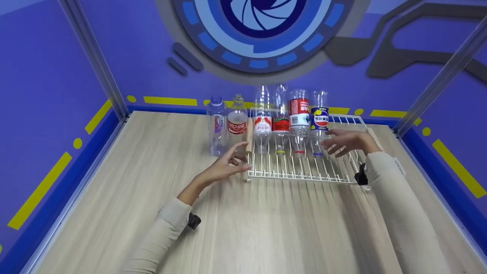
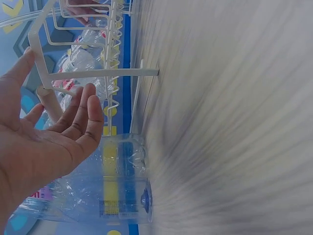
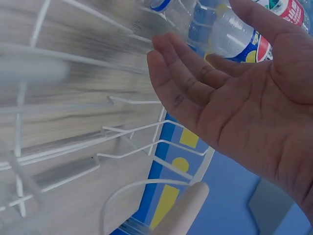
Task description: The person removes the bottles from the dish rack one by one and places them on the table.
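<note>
My left hand is at the left end of a white wire rack, its fingers loosely bent beside a wooden handle. In the left wrist view its thumb is right at the rack's corner. My right hand hovers over the rack's right part, fingers spread loosely and holding nothing. Nearest to it is an upside-down bottle with a blue label. Three more inverted bottles stand in the rack: one with a red-and-white label, one with a red-and-black label, one with a white label.
Left of the rack two bottles stand upright on the wooden table: a bluish one with a purple label and a clear one with a red label. Blue-purple panels enclose the table at the back and sides.
</note>
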The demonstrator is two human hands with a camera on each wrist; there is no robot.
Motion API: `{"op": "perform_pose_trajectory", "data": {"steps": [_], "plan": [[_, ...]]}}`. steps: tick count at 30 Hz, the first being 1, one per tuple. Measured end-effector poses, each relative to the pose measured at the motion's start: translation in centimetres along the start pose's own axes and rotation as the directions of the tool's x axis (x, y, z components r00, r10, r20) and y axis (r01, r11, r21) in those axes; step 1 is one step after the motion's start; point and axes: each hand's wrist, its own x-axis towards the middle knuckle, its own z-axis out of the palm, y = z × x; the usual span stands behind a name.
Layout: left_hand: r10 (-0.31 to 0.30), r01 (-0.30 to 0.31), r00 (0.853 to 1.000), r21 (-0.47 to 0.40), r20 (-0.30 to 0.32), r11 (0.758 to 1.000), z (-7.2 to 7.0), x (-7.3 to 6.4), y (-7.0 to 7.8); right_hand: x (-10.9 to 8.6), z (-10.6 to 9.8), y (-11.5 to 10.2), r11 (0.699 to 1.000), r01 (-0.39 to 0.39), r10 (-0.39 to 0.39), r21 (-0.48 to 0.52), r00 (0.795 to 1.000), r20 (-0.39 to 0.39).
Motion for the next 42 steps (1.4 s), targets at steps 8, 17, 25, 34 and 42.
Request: {"op": "perform_pose_trajectory", "data": {"steps": [8,17,25,34,42], "plan": [[-0.014,0.015,1.000,-0.022,0.021,1.000,0.3,0.0,0.4,0.1,0.2,-1.0,0.999,-0.040,0.040,0.026,0.999,-0.011],[-0.005,0.005,0.999,-0.010,0.034,1.000,0.3,0.2,0.3,-0.3,-0.2,-0.5,0.998,-0.041,0.041,0.038,0.999,-0.012],[-0.019,0.019,0.999,-0.015,0.036,1.000,0.0,0.2,0.3,-1.5,-0.8,0.1,0.999,-0.047,0.047,-0.002,0.997,-0.062],[-0.033,0.033,0.999,-0.008,0.022,0.999,0.0,0.1,0.2,-2.7,-1.5,1.4,0.992,0.011,0.002,0.124,0.995,-0.102],[-0.032,0.032,0.999,-0.008,0.019,0.999,0.1,0.0,0.2,-4.0,-1.6,3.0,0.938,0.133,-0.070,0.319,0.977,-0.201]]}}
